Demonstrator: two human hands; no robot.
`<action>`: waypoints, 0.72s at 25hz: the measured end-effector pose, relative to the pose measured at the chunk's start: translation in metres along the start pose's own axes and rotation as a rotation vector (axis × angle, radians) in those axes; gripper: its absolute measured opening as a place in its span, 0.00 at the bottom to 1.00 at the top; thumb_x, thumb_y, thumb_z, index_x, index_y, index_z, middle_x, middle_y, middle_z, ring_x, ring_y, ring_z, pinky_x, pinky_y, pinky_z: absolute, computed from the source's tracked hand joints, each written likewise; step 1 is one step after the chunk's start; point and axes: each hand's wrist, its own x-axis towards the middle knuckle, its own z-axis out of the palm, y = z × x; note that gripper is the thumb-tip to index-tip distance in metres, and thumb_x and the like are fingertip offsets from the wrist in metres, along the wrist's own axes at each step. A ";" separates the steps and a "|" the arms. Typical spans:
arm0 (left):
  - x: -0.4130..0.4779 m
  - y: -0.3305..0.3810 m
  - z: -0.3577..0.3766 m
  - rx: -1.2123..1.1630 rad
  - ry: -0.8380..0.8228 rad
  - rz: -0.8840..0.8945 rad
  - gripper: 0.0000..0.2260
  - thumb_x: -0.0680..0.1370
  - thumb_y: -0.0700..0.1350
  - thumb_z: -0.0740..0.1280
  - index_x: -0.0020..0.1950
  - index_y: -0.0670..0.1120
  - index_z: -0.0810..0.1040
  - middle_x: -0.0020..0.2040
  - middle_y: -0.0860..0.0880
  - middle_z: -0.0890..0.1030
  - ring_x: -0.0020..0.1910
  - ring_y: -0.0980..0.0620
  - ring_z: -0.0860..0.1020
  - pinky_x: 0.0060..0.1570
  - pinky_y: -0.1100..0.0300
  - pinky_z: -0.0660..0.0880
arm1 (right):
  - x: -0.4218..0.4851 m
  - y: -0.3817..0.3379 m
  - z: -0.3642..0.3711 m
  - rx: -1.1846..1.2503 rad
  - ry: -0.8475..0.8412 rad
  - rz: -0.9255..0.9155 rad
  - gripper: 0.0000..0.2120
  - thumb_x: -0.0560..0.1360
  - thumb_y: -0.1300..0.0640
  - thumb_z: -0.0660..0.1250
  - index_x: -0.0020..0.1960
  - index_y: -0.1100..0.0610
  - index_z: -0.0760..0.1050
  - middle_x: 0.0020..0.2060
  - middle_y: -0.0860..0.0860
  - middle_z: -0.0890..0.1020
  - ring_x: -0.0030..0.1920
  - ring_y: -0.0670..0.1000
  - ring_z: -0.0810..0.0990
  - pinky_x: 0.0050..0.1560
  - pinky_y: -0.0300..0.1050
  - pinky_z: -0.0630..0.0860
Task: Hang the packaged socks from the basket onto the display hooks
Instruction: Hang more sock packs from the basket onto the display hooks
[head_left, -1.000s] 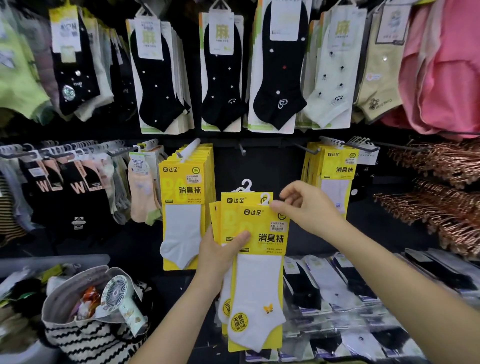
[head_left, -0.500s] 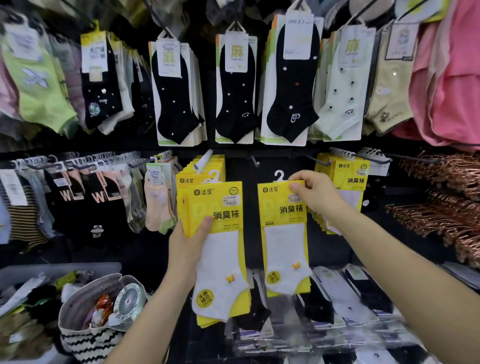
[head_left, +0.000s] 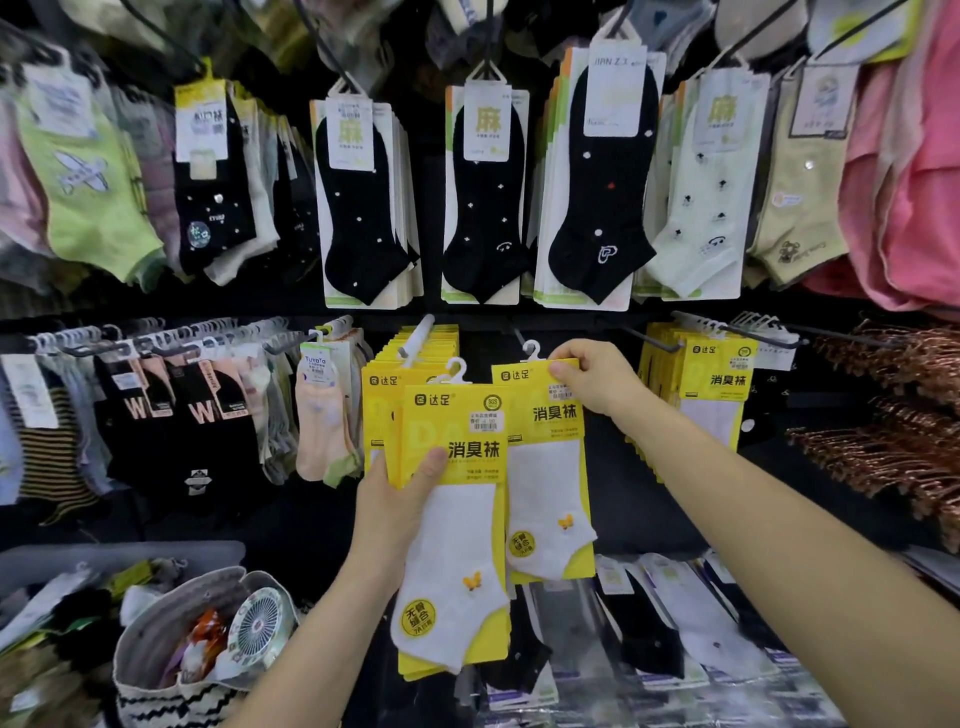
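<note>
A black display wall (head_left: 644, 525) fills the view from top to bottom. Its upper row is hung with carded black ankle socks (head_left: 358, 208), with pale green socks to either side. Pink garments (head_left: 904, 171) are hung at the far right edge. Below them, bundles of copper hangers (head_left: 893, 447) are stored on arms. Along the bottom, clear-wrapped socks (head_left: 675, 623) are laid flat on a shelf. At the lower left, a grey basket (head_left: 119, 553) is seen, with a striped bag (head_left: 171, 699) in front of it; a small fan (head_left: 257, 626) lies in the bag.

In the middle row, two batches of yellow packs are already hung. One batch (head_left: 379, 410) is carried on a white-tipped peg (head_left: 418, 338) left of centre, the other (head_left: 719, 379) at the right.

A stack of yellow sock packs (head_left: 457, 519) is held upright in front of the left batch by the left hand (head_left: 395, 512). The grip is closed round the stack's left edge, with the thumb pressed across the front card and the fingers hidden behind.

A single yellow sock pack (head_left: 545, 483) is held just right of the stack, overlapped by the stack's edge, between the two hung batches. Its top right corner is pinched by the right hand (head_left: 597, 379), thumb in front and fingers curled over the top edge. The pack's white hanger hook (head_left: 531, 351) is raised beside a thin black peg (head_left: 518, 335); whether it is engaged cannot be told.
</note>
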 end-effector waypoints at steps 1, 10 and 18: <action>0.002 -0.001 0.005 -0.002 0.002 -0.018 0.19 0.65 0.56 0.70 0.55 0.54 0.77 0.50 0.53 0.84 0.49 0.51 0.83 0.43 0.57 0.80 | 0.001 0.000 0.002 -0.020 -0.018 0.003 0.03 0.77 0.55 0.64 0.47 0.51 0.76 0.43 0.50 0.79 0.44 0.51 0.78 0.42 0.43 0.73; 0.003 -0.001 0.036 0.053 -0.024 -0.020 0.19 0.63 0.61 0.69 0.52 0.56 0.77 0.51 0.57 0.83 0.50 0.58 0.81 0.48 0.60 0.77 | -0.049 -0.005 0.001 0.192 0.185 -0.130 0.09 0.70 0.42 0.68 0.40 0.47 0.73 0.38 0.44 0.80 0.37 0.40 0.76 0.37 0.31 0.70; -0.002 -0.012 0.053 0.013 -0.024 -0.053 0.21 0.68 0.59 0.67 0.58 0.51 0.77 0.55 0.50 0.82 0.54 0.50 0.80 0.55 0.51 0.77 | -0.073 0.002 0.005 0.405 0.020 -0.052 0.04 0.75 0.55 0.67 0.43 0.48 0.74 0.36 0.44 0.83 0.36 0.39 0.82 0.31 0.30 0.74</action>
